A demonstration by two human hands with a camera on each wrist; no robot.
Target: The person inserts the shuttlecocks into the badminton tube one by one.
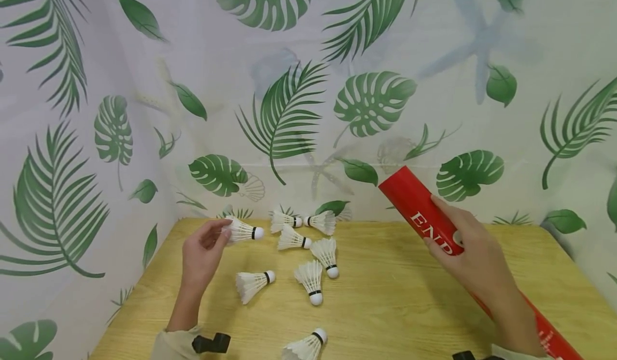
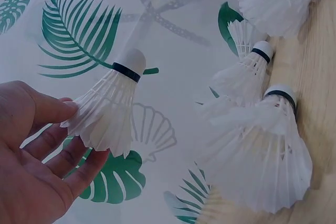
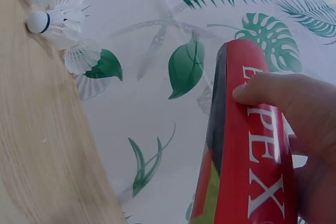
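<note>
My left hand (image 1: 204,250) pinches a white feather shuttlecock (image 1: 243,231) by its skirt, above the left part of the table. In the left wrist view that shuttlecock (image 2: 113,100) has its cork tip up and a dark band round it, with thumb and fingers at the feather edge. My right hand (image 1: 474,258) grips a long red shuttlecock tube (image 1: 409,191) with white lettering, held tilted over the table's right side. The right wrist view shows the tube (image 3: 241,145) with fingers wrapped round it; its inside is not visible.
Several shuttlecocks lie on the wooden table (image 1: 385,306), among them one near the left hand (image 1: 253,286), one in the middle (image 1: 310,282) and one at the front edge (image 1: 306,346). Behind the table hangs a leaf-print cloth (image 1: 299,151).
</note>
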